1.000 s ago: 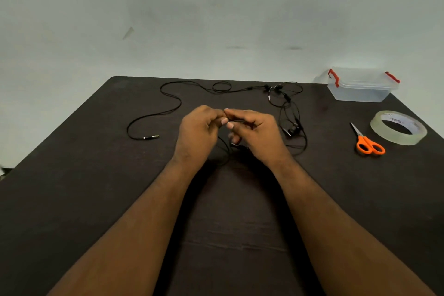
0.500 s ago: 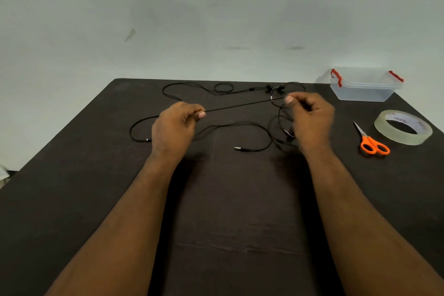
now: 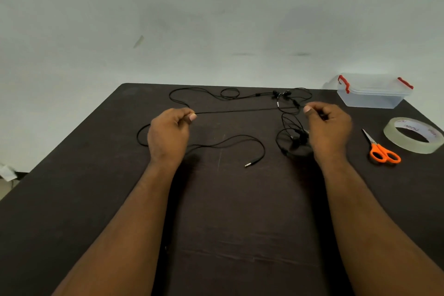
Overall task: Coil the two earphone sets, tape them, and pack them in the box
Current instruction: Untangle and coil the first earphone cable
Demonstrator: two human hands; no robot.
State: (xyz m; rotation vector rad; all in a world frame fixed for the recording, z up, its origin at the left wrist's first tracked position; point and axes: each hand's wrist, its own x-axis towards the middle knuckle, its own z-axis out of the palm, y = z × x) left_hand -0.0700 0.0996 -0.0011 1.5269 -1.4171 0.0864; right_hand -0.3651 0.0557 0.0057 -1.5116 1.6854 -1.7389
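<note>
Both hands raised, well apart: left (image 3: 168,134) and right (image 3: 328,127) fisted, thumb-finger pinch, forearms extended.

A dark table (image 3: 72,199) stands against a plain pale grey-green wall (image 3: 216,19), lightly scuffed

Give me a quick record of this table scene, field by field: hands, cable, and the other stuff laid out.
left hand: pinching the earphone cable
right hand: pinching the same cable
earphone cable: stretched taut between both hands, uncoiled
jack plug: lying loose on the table
second earphone set: uncoiled near the far edge
box: far right, lid on
scissors: right of right hand
tape roll: beside the scissors
</note>
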